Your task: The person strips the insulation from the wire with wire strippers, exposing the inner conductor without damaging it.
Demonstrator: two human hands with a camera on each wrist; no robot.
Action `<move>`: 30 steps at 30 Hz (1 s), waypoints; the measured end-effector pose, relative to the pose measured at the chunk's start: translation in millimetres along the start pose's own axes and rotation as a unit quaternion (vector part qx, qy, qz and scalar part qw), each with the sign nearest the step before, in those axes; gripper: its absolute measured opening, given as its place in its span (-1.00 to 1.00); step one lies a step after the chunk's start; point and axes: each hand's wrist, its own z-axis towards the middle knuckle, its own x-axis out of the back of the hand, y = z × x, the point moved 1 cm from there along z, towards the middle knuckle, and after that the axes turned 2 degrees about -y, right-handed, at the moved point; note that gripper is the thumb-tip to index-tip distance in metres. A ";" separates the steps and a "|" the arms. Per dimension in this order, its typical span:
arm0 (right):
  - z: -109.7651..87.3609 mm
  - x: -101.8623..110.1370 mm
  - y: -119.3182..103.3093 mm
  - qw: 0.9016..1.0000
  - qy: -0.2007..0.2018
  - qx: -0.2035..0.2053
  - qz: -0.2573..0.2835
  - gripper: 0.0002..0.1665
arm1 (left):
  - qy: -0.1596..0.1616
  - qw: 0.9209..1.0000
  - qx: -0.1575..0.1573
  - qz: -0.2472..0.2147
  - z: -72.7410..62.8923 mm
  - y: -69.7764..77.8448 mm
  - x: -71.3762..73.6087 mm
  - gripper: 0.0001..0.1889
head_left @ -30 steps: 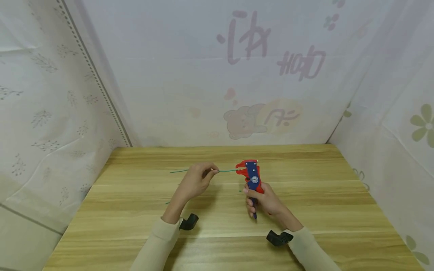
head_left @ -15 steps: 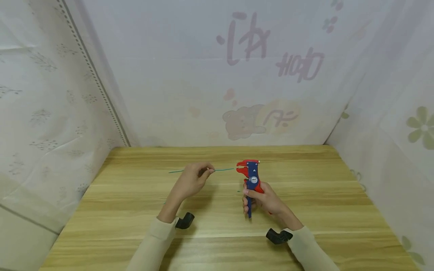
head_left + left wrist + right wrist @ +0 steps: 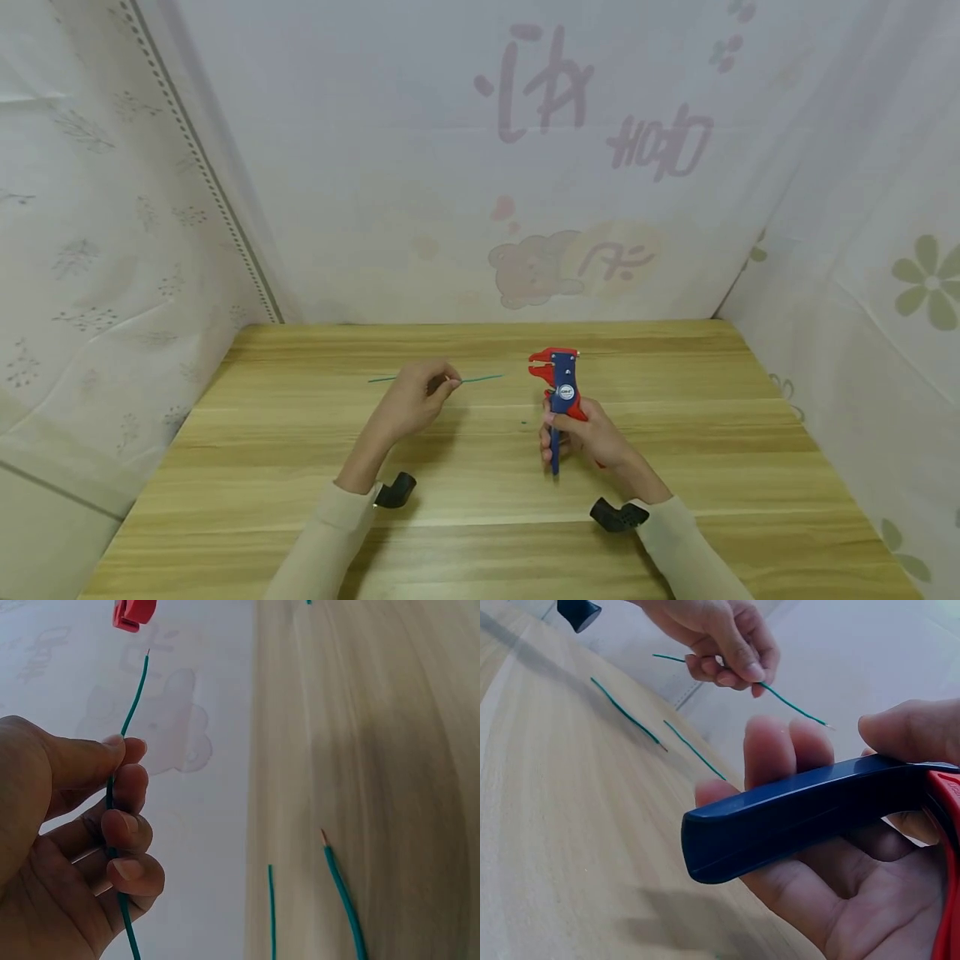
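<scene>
Between thumb and fingertips, my left hand [image 3: 415, 402] pinches a thin green wire [image 3: 135, 701], which also runs down past the curled lower fingers. The wire's far end shows a short bare tip, pointing at the wire stripper [image 3: 565, 387] with a gap between. That stripper has a blue body, red jaws and a round white emblem. My right hand [image 3: 592, 435] grips it upright by the handles, the thumb lying across the front. Its jaws stand apart with nothing in them. In the right wrist view the blue handle [image 3: 802, 814] lies over my fingers.
Two more green wires rest on the wooden table [image 3: 480, 517]: one with a bare copper end [image 3: 345, 900], and a thinner-looking wire [image 3: 272, 911] beside it. A tiny green piece [image 3: 523, 422] lies left of the right hand. A printed curtain [image 3: 405, 192] hangs behind the table.
My left hand has moved left, drawing the wire out of the stripper's jaws. The blue handle has swung outward to the left, and the stripper has shifted slightly up and right.
</scene>
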 end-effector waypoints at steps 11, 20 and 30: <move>-1.6 9.6 0.4 1.000 0.018 -0.014 -0.002 -0.53 | -0.015 0.999 0.028 0.005 -8.4 -17.1 0.9 -0.88; -3.5 18.5 -1.3 0.999 0.046 -0.020 0.009 -0.47 | -0.020 0.998 0.055 0.022 -19.3 -29.3 1.6 -0.89; -8.1 29.0 -0.7 0.998 0.063 -0.020 0.024 -0.54 | -0.014 0.997 0.063 0.039 -30.8 -42.4 3.8 -0.94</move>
